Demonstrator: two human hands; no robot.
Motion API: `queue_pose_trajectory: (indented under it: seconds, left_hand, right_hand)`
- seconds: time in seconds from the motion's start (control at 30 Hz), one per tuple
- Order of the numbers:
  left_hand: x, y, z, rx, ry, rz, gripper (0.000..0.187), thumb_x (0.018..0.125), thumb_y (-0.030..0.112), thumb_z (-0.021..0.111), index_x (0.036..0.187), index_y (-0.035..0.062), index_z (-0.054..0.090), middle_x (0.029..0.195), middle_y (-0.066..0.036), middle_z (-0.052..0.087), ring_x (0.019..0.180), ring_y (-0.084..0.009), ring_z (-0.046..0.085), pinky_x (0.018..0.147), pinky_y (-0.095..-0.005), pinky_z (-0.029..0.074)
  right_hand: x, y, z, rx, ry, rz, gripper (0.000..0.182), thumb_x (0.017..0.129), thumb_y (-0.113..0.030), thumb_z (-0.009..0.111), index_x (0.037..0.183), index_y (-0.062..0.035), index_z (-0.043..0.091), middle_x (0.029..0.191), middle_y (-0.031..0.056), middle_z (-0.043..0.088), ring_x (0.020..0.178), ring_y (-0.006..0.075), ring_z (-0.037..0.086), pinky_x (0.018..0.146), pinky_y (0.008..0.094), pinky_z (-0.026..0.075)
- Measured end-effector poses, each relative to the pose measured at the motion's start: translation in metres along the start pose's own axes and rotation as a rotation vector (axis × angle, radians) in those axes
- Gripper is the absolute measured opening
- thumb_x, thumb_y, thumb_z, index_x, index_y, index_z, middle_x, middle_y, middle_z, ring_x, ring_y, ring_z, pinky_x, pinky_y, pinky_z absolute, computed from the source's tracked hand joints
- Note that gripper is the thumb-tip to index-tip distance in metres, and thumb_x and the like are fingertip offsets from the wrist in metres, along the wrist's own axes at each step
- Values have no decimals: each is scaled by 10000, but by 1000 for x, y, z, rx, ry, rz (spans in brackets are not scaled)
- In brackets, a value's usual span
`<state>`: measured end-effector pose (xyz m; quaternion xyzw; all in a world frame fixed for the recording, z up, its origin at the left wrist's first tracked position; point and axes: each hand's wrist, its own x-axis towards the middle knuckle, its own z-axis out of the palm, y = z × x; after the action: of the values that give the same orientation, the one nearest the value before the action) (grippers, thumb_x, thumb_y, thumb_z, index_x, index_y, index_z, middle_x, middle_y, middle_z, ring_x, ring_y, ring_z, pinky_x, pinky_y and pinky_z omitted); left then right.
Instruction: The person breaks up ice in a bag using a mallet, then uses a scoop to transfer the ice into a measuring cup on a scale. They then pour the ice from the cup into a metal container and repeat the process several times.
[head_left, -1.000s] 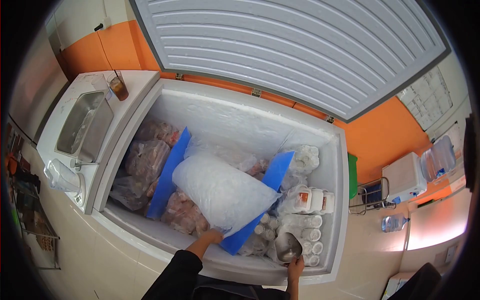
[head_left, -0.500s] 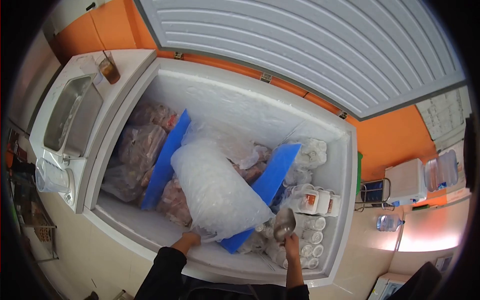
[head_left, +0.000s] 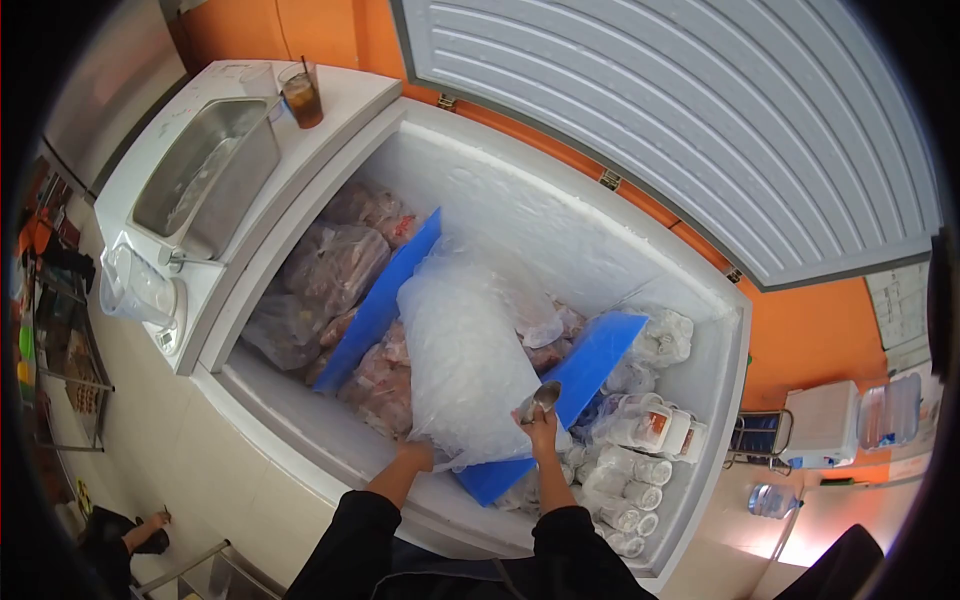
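two holds: with left hand (head_left: pixel 418 456), pinching lower edge of ice bag (head_left: pixel 465 360), partly over blue divider (head_left: pixel 612 352) in freezer (head_left: pixel 520 220), and with right hand (head_left: pixel 541 432), gripping scoop (head_left: pixel 547 395) against or just above bag, possibly risking spillage through snagging thin plastic.

We see an orange wall (head_left: pixel 805 325) stretching from the upper left of the frame to the right, where a pale board (head_left: pixel 900 305) hangs. A white counter (head_left: pixel 348 92) stands upper left; below it lies pale flooring (head_left: pixel 215 440), with a metal shelving rack (head_left: pixel 72 379) at the left edge. Pinkish light (head_left: pixel 812 545) glows at the lower right.
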<state>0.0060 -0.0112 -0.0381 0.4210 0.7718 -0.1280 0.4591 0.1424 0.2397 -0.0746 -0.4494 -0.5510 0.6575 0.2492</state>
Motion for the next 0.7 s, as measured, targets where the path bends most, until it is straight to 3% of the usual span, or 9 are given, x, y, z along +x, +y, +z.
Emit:
queue_pose_trajectory:
  seconds: [0.13,0.23,0.3,0.33,0.43,0.5,0.53,0.63,0.7]
  left_hand:
    - [-2,6,-22,-322,268,-56,526,745,378,569,1149,47,506,1186,-140,524,1138,-278,469,958,-446,326]
    - [16,1,-23,-474,68,-34,540,773,452,524,1147,63,497,1206,-128,513,1120,-294,487,949,-531,284]
    - [7,5,-34,-422,7,43,582,782,514,484,1144,58,496,1201,-139,513,1113,-295,490,935,-542,293]
    - [-5,6,-44,-427,50,68,629,769,554,478,1150,54,492,1201,-149,511,1110,-296,491,926,-521,315]
    - [-60,7,-68,-551,287,151,664,780,573,482,1159,27,487,1159,-184,530,1061,-304,520,881,-429,393]
    - [-105,2,-75,-932,533,271,609,811,528,488,1125,6,501,1095,-196,559,1016,-311,543,846,-376,413]
    - [-129,-2,-78,-1108,661,344,583,826,506,491,1108,-4,507,1063,-202,573,993,-315,555,829,-349,424]
    - [-197,-10,-89,-1531,899,253,476,863,423,491,1028,-23,524,965,-212,601,897,-314,592,762,-331,441]
    - [-222,-29,-80,-1480,1162,-20,455,866,403,497,916,-47,541,838,-223,605,740,-295,604,639,-344,447]
  right_hand:
    - [-22,-29,0,-573,290,-98,368,901,-142,405,1235,-9,328,897,227,582,788,268,594,648,398,458]
    - [-32,-55,15,-905,110,58,342,894,-123,384,1207,5,331,890,204,590,761,293,609,635,392,494]
    - [-14,-34,8,-228,-98,185,287,883,-109,363,1146,6,367,880,184,599,711,344,618,619,395,535]
    - [-33,-71,26,66,-269,394,238,881,-121,363,1087,-5,389,829,146,590,672,339,617,615,400,563]
    - [-70,-133,82,-14,-465,471,194,875,-136,396,1032,-28,430,805,123,571,590,248,590,525,341,524]
    - [-99,-158,121,-9,-616,457,167,871,-140,420,1000,-39,453,795,102,566,559,212,565,473,308,490]
    - [-119,-170,146,31,-560,399,170,869,-133,420,1006,-38,457,809,97,567,587,203,563,492,300,476]
    - [-185,-196,226,158,-450,212,188,862,-122,434,1025,-33,467,853,82,569,687,183,556,574,287,445]
    - [-223,-198,269,252,-476,69,212,855,-127,457,1041,-28,473,886,71,567,776,177,553,663,292,440]
